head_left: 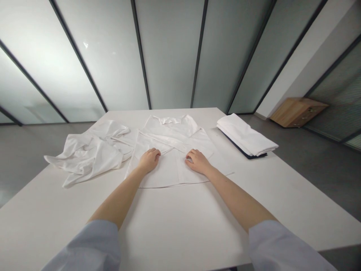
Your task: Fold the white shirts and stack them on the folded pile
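A white long-sleeved shirt (165, 165) lies flat in front of me, its collar end away from me and its hem towards me. Its sleeves are folded across the body. My left hand (150, 159) rests on the left part of the shirt, fingers loosely curved over the cloth. On the right part lies my right hand (196, 162), with a gap showing between thumb and fingers. Neither hand visibly grips the fabric.
A crumpled white garment (96, 154) lies at the left, reaching past the edge of the white table (180, 222). Folded white cloths (246, 133) sit on a dark folded piece (254, 157) at the right. A wooden cabinet (296, 111) stands beyond, near frosted glass panels (172, 52).
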`<state>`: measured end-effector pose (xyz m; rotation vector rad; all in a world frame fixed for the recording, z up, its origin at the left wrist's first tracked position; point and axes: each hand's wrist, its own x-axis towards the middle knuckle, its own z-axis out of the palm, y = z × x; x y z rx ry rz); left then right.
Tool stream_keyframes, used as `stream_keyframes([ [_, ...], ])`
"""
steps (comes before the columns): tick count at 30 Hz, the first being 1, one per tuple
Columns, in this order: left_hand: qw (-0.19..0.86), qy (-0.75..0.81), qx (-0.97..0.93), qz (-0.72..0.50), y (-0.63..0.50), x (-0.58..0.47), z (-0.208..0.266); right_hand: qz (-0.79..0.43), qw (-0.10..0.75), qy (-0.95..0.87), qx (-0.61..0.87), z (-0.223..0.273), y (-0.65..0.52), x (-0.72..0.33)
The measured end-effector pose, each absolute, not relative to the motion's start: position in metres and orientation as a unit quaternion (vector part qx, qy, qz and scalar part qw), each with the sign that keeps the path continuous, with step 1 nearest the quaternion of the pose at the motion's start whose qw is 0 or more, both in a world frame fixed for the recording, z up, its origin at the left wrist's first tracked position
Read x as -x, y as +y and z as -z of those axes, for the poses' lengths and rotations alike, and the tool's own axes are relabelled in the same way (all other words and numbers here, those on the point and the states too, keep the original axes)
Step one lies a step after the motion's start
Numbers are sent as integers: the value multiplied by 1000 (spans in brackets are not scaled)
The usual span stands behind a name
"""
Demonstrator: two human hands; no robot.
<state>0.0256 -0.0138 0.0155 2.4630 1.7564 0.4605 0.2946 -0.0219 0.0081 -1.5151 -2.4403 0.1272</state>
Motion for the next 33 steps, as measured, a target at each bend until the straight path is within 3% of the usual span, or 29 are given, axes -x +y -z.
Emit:
stream_keyframes([
  [15,-31,548,-833,-67,-20,-34,-19,-54,97,-838,534,-12,-25,-292],
  [25,25,516,-849,-109,-28,-39,-15,-32,96,-849,518,4,-22,-294],
  [33,72,409,-903,-107,-38,-47,-21,-48,168,-873,455,-4,-24,-292],
])
